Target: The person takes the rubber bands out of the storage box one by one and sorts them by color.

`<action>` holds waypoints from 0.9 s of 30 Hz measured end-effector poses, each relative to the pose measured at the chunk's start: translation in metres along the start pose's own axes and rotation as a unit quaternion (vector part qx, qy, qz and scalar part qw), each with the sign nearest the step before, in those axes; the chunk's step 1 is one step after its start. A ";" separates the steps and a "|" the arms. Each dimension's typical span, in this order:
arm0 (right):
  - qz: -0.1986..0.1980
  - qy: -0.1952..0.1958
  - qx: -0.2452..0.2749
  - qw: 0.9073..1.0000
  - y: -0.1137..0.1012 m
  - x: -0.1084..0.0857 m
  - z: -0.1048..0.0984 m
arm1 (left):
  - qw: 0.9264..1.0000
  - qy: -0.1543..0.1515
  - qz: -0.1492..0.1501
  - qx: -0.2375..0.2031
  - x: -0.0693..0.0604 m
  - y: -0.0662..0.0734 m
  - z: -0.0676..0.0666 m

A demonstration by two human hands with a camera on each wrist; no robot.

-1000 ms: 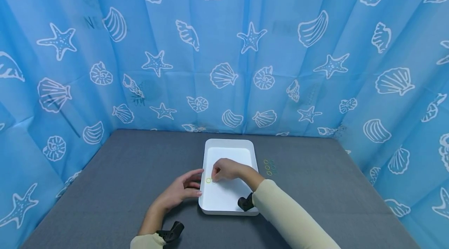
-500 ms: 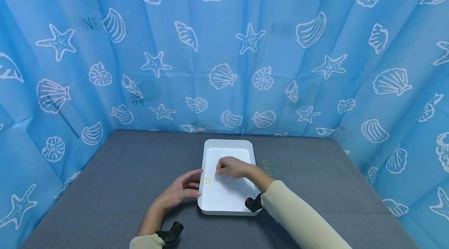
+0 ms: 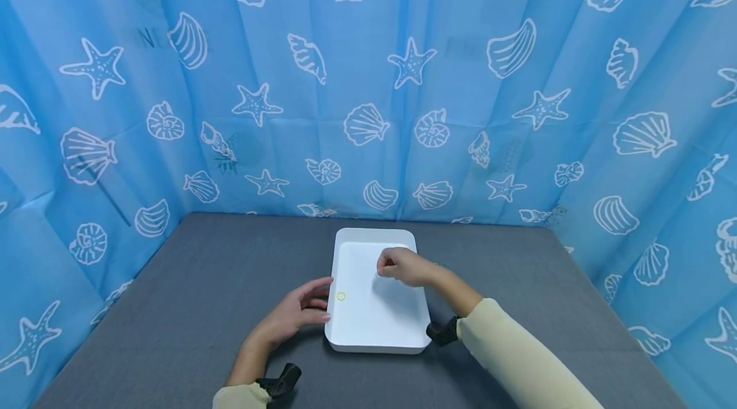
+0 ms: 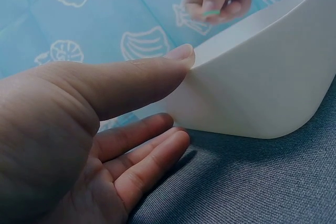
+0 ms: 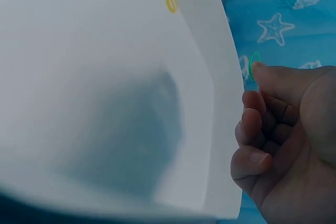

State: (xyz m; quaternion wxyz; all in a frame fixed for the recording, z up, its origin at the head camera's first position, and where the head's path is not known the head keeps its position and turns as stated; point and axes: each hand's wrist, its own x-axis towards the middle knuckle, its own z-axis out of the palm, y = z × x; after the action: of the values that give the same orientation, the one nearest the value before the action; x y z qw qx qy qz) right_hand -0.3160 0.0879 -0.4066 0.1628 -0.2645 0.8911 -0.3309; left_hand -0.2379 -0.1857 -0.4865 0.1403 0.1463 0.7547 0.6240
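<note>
"So, nearest first: left hand (image 3: 292, 314)?"
"Thumb and fingers apart, thumb tip touching the left rim of the tray (image 3: 377, 326)."
"Inside?"
"Yellow ring (image 5: 168, 3), lying on its floor near the left wall."
"Right hand (image 3: 405, 267)?"
"Raised over the tray, thumb and fingertip clamped on a green ring (image 4: 211, 12)."
"Farthest?"
"Blue shell-print curtain (image 3: 368, 76) behind the grey table (image 3: 259, 255)."

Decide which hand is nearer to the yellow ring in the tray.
Left. The left hand touches the left side of the white tray, close to the yellow ring; the right hand is farther off, over the tray, pinching a green ring.
</note>
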 end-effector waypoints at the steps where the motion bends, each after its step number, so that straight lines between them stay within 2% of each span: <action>1: -0.002 0.003 0.001 1.000 0.001 -0.003 -0.002 | 1.000 0.000 0.000 0.000 0.000 0.000 0.000; 15: -0.002 0.051 0.026 0.998 0.032 -0.046 -0.019 | 1.000 0.006 -0.009 0.006 0.000 0.003 0.002; 27: 0.009 0.101 0.045 0.994 0.060 -0.066 -0.016 | 1.000 0.009 -0.006 0.007 0.000 0.002 0.002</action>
State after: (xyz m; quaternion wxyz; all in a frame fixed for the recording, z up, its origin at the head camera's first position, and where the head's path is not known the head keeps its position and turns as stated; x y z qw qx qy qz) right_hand -0.2923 0.1726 -0.4274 0.0867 -0.2142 0.8895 -0.3942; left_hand -0.2371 -0.1840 -0.4844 0.1362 0.1368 0.7615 0.6187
